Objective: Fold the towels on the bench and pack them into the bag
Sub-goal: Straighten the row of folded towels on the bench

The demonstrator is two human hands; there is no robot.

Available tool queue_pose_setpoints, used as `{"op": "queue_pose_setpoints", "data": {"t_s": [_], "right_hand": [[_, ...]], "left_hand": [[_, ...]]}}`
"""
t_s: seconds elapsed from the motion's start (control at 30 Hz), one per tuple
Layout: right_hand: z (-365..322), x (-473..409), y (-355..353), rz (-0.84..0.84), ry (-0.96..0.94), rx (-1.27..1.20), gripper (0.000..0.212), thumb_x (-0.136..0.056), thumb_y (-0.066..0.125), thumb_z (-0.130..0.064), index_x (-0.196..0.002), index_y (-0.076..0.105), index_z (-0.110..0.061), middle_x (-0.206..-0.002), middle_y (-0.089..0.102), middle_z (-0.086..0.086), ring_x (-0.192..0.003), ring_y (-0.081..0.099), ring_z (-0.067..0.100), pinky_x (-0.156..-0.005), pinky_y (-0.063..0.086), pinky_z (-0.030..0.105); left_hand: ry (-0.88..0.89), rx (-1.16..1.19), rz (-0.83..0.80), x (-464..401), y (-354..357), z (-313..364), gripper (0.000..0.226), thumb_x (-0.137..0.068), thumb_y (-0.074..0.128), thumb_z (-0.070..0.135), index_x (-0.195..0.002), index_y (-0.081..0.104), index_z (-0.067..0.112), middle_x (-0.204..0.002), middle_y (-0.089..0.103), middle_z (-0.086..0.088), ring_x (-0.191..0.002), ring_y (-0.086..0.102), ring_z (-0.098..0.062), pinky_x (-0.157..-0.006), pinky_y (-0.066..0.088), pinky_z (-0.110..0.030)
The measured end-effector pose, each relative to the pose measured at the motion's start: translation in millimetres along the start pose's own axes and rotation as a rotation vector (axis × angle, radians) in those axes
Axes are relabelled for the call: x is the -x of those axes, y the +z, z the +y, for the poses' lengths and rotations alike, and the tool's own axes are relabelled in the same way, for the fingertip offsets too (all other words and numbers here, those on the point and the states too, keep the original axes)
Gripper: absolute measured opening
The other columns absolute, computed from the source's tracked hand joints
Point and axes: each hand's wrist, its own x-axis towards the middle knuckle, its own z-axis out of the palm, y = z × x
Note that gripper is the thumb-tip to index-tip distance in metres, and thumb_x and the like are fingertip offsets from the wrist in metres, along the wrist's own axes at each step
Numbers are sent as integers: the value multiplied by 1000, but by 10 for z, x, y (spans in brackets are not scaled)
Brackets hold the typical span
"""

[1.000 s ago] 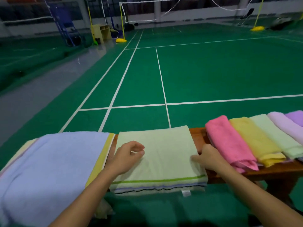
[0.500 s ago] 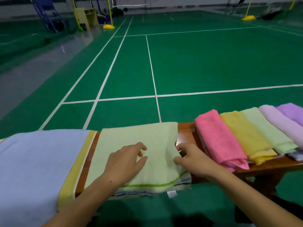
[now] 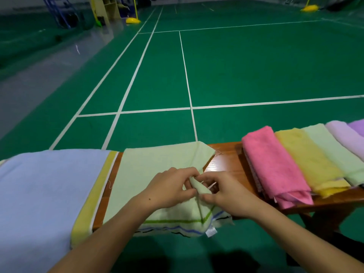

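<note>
Both hands (image 3: 199, 191) together at frame centre, pinched the green towel's (image 3: 155, 170) right edge, likely for folding on the table (image 3: 226, 164).

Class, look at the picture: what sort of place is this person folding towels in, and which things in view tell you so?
Most likely an indoor badminton hall: a green court floor with white boundary lines, and a yellow net-post base at the far end. The towels lie on a wooden bench at courtside.
</note>
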Motion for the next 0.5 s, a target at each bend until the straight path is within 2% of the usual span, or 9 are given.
{"op": "queue_pose_setpoints", "data": {"t_s": [0.13, 0.2, 0.3, 0.37, 0.5], "right_hand": [[38, -4, -22, 6, 52, -46, 41, -84, 85, -12, -119, 69, -27, -100, 65, 1, -75, 58, 5, -73, 53, 20], [39, 26, -40, -21, 92, -83, 41, -83, 88, -16, -117, 66, -25, -98, 64, 3, -75, 58, 7, -70, 50, 19], [49, 103, -78, -93, 117, -93, 31, -86, 87, -18, -112, 68, -17, -85, 69, -5, -69, 62, 3, -62, 47, 17], [59, 165, -88, -126, 98, -95, 20, -88, 85, -16, -102, 72, -11, -72, 66, -10, -61, 59, 1, -57, 44, 16], [106, 227, -91, -94, 49, -98, 13, -87, 87, -24, -86, 76, -17, -70, 64, -5, -62, 56, 6, -57, 43, 23]], "left_hand": [[-22, 148, 2, 0, -4, -106, 8, -92, 72, 41, -99, 68, 38, -82, 74, 19, -65, 69, -1, -78, 58, -46], [-23, 201, 34, 25, -22, -148, 8, -93, 75, 40, -95, 70, 34, -80, 75, 15, -64, 71, -4, -78, 59, -46], [-24, 331, 77, 84, -64, -201, 8, -93, 78, 31, -93, 71, 28, -81, 75, 10, -68, 75, -11, -71, 60, -39], [-39, 407, 108, 126, -100, -228, 7, -94, 78, 24, -94, 71, 23, -83, 76, 5, -73, 77, -15, -62, 59, -35], [-65, 533, 146, 191, -183, -241, 7, -93, 78, 13, -96, 72, 15, -85, 77, -4, -81, 77, -20, -62, 62, -39]]}}
